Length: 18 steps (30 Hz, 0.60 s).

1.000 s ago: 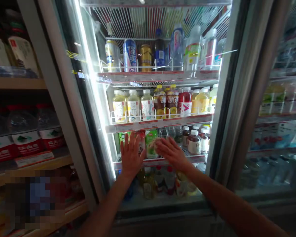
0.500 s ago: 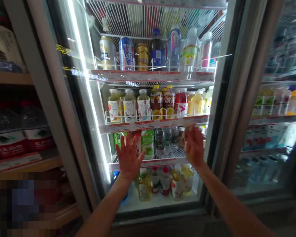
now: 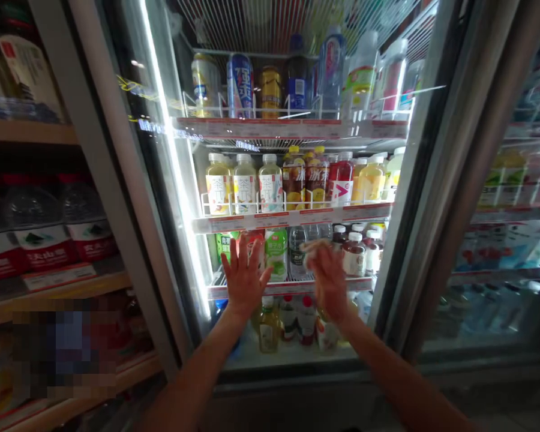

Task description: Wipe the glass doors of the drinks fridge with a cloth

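Note:
My left hand [image 3: 243,279] lies with fingers spread against the glass door [image 3: 297,367] of a lit drinks cooler, in front of a green-labelled bottle [image 3: 276,252] and a red one. To its right, my right hand [image 3: 329,277] is blurred by motion, its fingers bent over a pale, crumpled cloth [image 3: 312,247] at the glass. Part of the cloth is hidden beneath the fingers. Behind this hand, inside the cooler, stand clear water bottles [image 3: 297,240] and brown bottles with white caps [image 3: 354,255].
Cans and bottles fill the upper shelf [image 3: 292,128]; tea and juice bottles line the middle shelf [image 3: 292,219]. A metal door frame [image 3: 465,162] rises on the right, with another cooler beyond. Left is a wooden shelf [image 3: 31,131] with bottles. A blurred patch covers the lower left.
My right hand has swept left across the glass with the cloth, uncovering the brown bottles. My left hand stays spread on the door. The whole view has shifted slightly.

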Each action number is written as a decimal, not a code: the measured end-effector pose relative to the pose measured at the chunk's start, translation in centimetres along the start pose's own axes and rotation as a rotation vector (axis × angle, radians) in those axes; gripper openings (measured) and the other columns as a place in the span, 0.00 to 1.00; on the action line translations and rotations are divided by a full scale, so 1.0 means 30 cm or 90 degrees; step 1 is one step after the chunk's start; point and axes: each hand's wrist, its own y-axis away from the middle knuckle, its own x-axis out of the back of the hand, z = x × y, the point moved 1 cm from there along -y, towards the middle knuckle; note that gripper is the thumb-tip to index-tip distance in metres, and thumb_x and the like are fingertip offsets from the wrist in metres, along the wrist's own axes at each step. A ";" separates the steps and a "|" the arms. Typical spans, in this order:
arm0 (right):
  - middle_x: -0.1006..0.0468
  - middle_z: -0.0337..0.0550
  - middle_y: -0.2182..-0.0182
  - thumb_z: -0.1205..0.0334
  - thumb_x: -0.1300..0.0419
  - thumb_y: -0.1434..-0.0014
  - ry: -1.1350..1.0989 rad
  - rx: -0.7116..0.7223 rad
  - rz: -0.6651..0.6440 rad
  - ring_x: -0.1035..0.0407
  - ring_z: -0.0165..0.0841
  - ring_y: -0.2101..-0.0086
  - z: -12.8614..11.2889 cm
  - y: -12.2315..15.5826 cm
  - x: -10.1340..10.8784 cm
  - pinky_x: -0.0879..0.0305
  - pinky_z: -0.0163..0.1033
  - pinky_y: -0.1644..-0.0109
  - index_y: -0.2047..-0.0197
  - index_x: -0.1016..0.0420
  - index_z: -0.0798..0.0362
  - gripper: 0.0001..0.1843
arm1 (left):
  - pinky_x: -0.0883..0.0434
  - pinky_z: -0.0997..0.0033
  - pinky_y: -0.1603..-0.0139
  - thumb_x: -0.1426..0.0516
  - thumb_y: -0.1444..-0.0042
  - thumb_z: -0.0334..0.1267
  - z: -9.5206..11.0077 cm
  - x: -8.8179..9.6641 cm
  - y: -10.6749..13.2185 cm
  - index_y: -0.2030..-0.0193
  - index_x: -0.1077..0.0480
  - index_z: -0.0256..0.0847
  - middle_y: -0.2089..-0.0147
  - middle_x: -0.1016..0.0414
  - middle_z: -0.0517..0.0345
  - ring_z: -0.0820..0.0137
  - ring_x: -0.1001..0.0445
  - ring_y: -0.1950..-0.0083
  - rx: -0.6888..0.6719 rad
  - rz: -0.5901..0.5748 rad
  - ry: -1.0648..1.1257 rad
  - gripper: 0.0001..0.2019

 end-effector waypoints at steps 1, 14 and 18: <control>0.50 0.44 0.35 0.74 0.54 0.39 -0.009 0.059 -0.039 0.57 0.39 0.35 -0.010 0.009 -0.002 0.52 0.55 0.34 0.35 0.46 0.47 0.30 | 0.57 0.45 0.33 0.46 0.43 0.48 0.001 0.000 0.006 0.33 0.52 0.42 0.30 0.56 0.43 0.55 0.65 0.29 0.000 -0.003 -0.001 0.34; 0.52 0.49 0.34 0.73 0.54 0.41 0.120 -0.092 0.037 0.53 0.42 0.37 0.111 0.116 0.060 0.47 0.57 0.37 0.33 0.52 0.49 0.33 | 0.58 0.47 0.32 0.44 0.44 0.46 0.004 0.003 0.120 0.37 0.43 0.43 0.32 0.51 0.44 0.58 0.64 0.29 -0.048 -0.065 0.009 0.29; 0.59 0.51 0.33 0.73 0.56 0.40 0.133 -0.247 0.082 0.59 0.43 0.35 0.125 0.158 0.078 0.48 0.57 0.36 0.32 0.57 0.52 0.33 | 0.58 0.45 0.33 0.43 0.46 0.48 0.030 -0.013 0.151 0.37 0.44 0.40 0.32 0.52 0.40 0.54 0.64 0.29 -0.026 -0.077 0.017 0.32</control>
